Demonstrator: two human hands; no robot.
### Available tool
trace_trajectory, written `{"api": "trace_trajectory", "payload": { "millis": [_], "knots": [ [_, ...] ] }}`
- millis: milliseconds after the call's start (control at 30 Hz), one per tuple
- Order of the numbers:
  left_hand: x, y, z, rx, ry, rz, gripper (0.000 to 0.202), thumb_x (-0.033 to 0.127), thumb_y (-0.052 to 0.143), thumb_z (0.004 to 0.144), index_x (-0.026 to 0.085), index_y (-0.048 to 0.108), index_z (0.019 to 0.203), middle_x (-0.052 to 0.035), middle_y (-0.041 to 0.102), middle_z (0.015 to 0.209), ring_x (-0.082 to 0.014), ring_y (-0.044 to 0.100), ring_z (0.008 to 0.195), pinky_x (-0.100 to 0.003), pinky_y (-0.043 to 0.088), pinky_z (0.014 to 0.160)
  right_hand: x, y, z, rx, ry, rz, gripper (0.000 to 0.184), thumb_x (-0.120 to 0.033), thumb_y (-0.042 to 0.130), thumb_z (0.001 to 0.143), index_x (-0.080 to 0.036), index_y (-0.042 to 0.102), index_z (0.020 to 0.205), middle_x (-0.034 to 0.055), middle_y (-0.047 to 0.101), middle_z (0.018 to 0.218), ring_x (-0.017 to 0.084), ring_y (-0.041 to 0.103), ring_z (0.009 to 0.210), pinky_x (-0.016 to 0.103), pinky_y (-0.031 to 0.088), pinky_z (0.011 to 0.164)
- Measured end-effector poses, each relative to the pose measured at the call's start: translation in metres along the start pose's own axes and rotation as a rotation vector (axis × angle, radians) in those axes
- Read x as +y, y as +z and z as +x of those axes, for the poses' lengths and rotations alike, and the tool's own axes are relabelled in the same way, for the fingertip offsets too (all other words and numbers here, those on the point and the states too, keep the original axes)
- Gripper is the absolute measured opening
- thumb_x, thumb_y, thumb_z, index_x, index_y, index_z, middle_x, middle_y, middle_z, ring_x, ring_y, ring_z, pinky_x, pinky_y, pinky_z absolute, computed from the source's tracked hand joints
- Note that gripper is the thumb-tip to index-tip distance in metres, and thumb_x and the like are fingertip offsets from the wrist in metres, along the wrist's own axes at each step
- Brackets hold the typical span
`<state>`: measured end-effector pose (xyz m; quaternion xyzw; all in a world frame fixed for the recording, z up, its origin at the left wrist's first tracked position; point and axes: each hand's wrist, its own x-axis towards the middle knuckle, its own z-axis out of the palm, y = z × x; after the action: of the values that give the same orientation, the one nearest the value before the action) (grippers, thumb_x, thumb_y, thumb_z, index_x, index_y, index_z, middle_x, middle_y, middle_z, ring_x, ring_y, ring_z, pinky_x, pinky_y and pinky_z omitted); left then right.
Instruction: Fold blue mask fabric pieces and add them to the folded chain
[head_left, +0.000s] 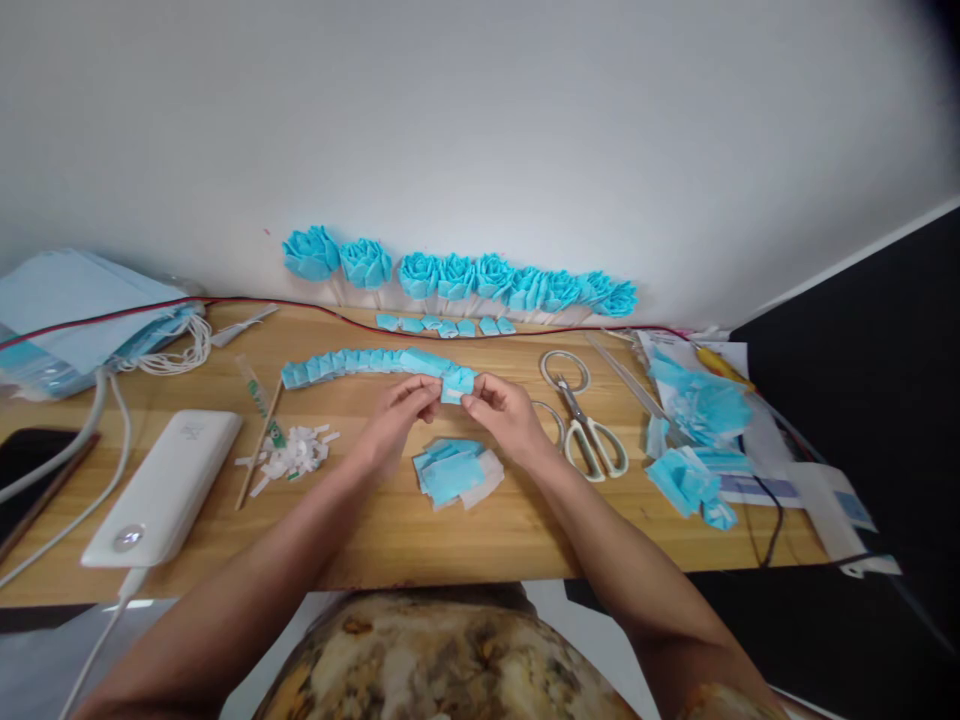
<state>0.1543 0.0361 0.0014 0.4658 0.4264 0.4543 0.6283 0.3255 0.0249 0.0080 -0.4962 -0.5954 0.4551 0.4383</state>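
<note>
Item: pleated strip [360, 362] of small folded blue fabric pieces, overlapped in a curved chain.
Location: it lies on the worktop [390, 550] and runs from left of centre to the hands; its right end is lifted slightly between the fingers.
Left hand [397, 410]: fingertips are pinched on the strip's end from the left.
Right hand [506, 410]: thumb and forefinger are closed on the same end piece from the right.
Handling (judged): very light, soft and limp. The folds look loosely set, so the chain would likely sag or spread if lifted by one end.
Hold (judged): best pinched at the newest fold, as now, with the rest left flat on the wood.
Supply: stack of blue squares [454, 473], just below the hands, with some white layers showing.
Near right: scissors [589, 430], closed, beside the right wrist; loose blue scraps [697, 410] beyond them.
Near left: white trimmings [292, 455], a thin wooden stick [259, 445] and a white power bank [161, 485] with its cable.
Rear: row of blue fabric roses [450, 275] against the wall, and a short row of folded pieces [446, 325] before them.
Far left: pile of face masks [67, 310] with white ear loops.
Obstructions: none between the hands and the stack; the scissors sit closest to the right forearm.
</note>
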Motion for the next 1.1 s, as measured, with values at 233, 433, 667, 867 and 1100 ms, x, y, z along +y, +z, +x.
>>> {"api": "trace_trajectory", "payload": {
  "millis": [233,433,667,867,1100],
  "knots": [
    [0.0033,-0.0012,0.0022,0.037,-0.018,0.091,0.024,0.039,0.073,0.063,0.019,0.062,0.071,0.0033,0.053,0.066,-0.0119,0.043,0.065,-0.026,0.036,0.065,0.0025,0.002,-0.0002,0.009,-0.008,-0.035,0.027,-0.035,0.063,0.076,-0.022,0.044,0.062,-0.0058,0.041,0.06,0.01,0.037,0.058,0.026,0.032,0.057],
    [0.0009,-0.0082,0.0061,0.128,-0.012,0.084,0.023,0.038,0.073,0.064,0.019,0.061,0.069,0.0051,0.047,0.059,-0.0112,0.038,0.062,-0.026,0.031,0.061,0.0025,-0.0044,0.0004,0.048,0.053,0.105,0.032,-0.04,0.061,0.082,-0.019,0.068,0.106,0.0017,0.068,0.078,0.015,0.057,0.071,0.029,0.045,0.069],
    [-0.0017,-0.0002,0.0025,0.077,0.002,0.079,0.024,0.039,0.073,0.066,0.019,0.061,0.068,0.0048,0.048,0.06,-0.0111,0.039,0.062,-0.026,0.032,0.061,0.006,0.0009,0.0005,0.019,0.028,0.055,0.024,-0.042,0.068,0.078,-0.02,0.06,0.074,-0.0036,0.052,0.067,0.012,0.045,0.062,0.026,0.037,0.06],
    [-0.0005,-0.0037,0.0033,-0.03,-0.001,-0.042,0.026,0.042,0.065,0.077,0.018,0.062,0.068,0.0012,0.054,0.065,-0.0125,0.046,0.065,-0.027,0.037,0.065,0.0017,-0.0012,-0.0007,0.037,0.013,-0.002,0.025,-0.039,0.065,0.079,-0.02,0.052,0.069,-0.0046,0.045,0.064,0.011,0.039,0.061,0.026,0.032,0.058],
    [0.0027,-0.0039,0.0025,0.018,-0.013,0.102,0.022,0.039,0.073,0.067,0.019,0.063,0.072,0.0034,0.052,0.062,-0.0123,0.044,0.063,-0.027,0.037,0.064,0.0033,-0.0011,0.0005,0.023,0.024,-0.02,0.022,-0.037,0.064,0.078,-0.02,0.054,0.068,-0.0049,0.045,0.063,0.011,0.041,0.06,0.025,0.034,0.058]
  ]
}}
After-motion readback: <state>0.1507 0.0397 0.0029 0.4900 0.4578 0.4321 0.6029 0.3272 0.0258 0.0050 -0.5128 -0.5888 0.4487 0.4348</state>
